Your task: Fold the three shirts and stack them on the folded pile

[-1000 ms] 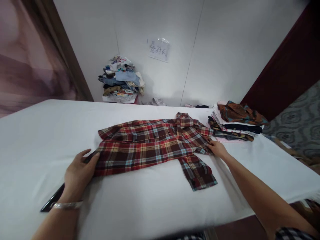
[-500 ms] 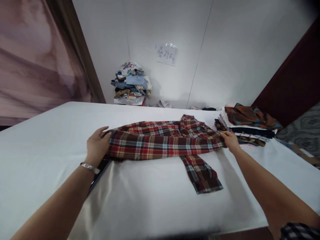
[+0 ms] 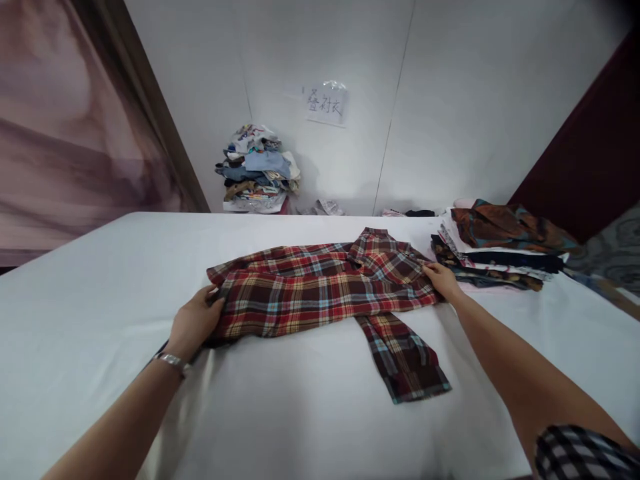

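A plaid shirt (image 3: 300,293) in red, brown, cream and light blue lies lengthwise on the white-covered table (image 3: 310,400). Its collar points away from me at the right of centre, and one sleeve sticks out toward me from under the near edge. At the hem end, my left hand (image 3: 196,321) pinches the shirt's near corner between thumb and fingers. My right hand (image 3: 442,280) grips the cloth at the shoulder end. Part of the dark object under my left wrist is hidden.
A stack of folded clothes (image 3: 500,253) stands on the table at the right, close to my right hand. Behind the table's far edge rises a taller pile of clothes (image 3: 260,170) against the wall. A handwritten paper sign (image 3: 326,105) hangs there. A pink curtain (image 3: 75,133) is at the left.
The shirt's near edge at the hem end has come lower and toward me with my left hand, so the front panel lies flatter and wider. My right hand has shifted slightly left.
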Action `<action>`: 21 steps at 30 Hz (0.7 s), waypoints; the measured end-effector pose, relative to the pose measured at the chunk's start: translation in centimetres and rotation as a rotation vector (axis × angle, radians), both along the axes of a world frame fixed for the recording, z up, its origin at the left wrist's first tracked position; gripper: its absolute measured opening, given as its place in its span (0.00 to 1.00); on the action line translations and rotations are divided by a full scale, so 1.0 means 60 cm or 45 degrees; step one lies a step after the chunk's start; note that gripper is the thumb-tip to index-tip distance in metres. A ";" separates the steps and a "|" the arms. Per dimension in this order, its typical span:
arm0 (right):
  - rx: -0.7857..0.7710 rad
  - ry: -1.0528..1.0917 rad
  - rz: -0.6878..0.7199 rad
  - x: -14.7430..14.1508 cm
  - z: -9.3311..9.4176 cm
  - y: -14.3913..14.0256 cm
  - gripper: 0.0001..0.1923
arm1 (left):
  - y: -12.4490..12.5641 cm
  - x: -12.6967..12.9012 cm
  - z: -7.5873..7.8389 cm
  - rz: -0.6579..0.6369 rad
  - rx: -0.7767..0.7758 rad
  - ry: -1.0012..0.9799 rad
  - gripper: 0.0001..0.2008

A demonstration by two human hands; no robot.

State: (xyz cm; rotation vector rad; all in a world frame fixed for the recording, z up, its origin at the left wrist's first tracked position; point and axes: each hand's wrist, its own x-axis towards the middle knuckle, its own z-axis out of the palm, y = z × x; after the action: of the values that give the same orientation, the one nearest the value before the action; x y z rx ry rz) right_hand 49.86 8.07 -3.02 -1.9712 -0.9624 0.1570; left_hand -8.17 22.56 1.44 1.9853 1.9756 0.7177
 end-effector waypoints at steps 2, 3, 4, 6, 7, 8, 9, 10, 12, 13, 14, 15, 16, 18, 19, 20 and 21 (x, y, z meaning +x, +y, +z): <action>0.010 0.073 0.034 0.003 0.000 -0.020 0.17 | -0.018 -0.006 0.013 0.032 -0.073 0.053 0.27; 0.006 0.130 0.054 0.004 -0.001 -0.032 0.21 | -0.028 -0.010 0.019 0.040 -0.092 0.052 0.28; -0.004 0.191 0.078 0.005 -0.002 -0.045 0.25 | -0.039 -0.013 0.022 0.041 -0.091 0.034 0.29; -0.028 0.267 0.138 0.006 -0.010 -0.070 0.33 | -0.056 -0.019 0.023 0.025 -0.073 -0.017 0.30; -0.038 0.258 0.172 0.005 -0.016 -0.080 0.35 | -0.063 -0.021 0.020 0.008 -0.064 -0.038 0.29; -0.051 0.213 0.200 0.005 -0.021 -0.088 0.35 | -0.068 -0.022 0.017 -0.009 -0.058 -0.051 0.29; -0.064 0.155 0.217 0.006 -0.025 -0.093 0.33 | -0.072 -0.023 0.014 -0.025 -0.055 -0.060 0.28; -0.077 0.097 0.219 0.008 -0.025 -0.095 0.31 | -0.075 -0.023 0.013 -0.043 -0.054 -0.070 0.27; -0.082 -0.007 0.175 0.020 -0.016 -0.093 0.26 | -0.081 -0.022 0.020 -0.068 -0.028 -0.097 0.25; -0.071 -0.053 0.137 0.029 -0.006 -0.092 0.24 | -0.085 -0.022 0.027 -0.072 0.000 -0.122 0.25; -0.058 -0.103 0.101 0.040 0.006 -0.091 0.23 | -0.090 -0.023 0.036 -0.075 0.034 -0.152 0.25; -0.051 -0.166 0.070 0.051 0.018 -0.093 0.23 | -0.097 -0.024 0.043 -0.078 0.068 -0.178 0.25; -0.063 -0.242 0.046 0.062 0.029 -0.097 0.23 | -0.104 -0.025 0.049 -0.079 0.099 -0.197 0.26; -0.161 -0.390 0.027 0.078 0.040 -0.112 0.23 | -0.121 -0.030 0.046 -0.110 0.102 -0.217 0.26; -0.239 -0.447 0.037 0.081 0.038 -0.122 0.23 | -0.129 -0.033 0.038 -0.151 0.074 -0.222 0.26; -0.322 -0.488 0.051 0.081 0.033 -0.131 0.22 | -0.137 -0.036 0.025 -0.192 0.043 -0.227 0.25; -0.402 -0.511 0.069 0.078 0.024 -0.140 0.22 | -0.143 -0.040 0.010 -0.222 0.024 -0.234 0.25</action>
State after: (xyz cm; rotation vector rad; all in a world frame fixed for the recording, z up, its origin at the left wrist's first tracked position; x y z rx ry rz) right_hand 54.54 -0.36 -1.59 -2.3196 -1.3132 -0.0655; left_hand -10.56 14.01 2.06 1.9925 1.6748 0.8443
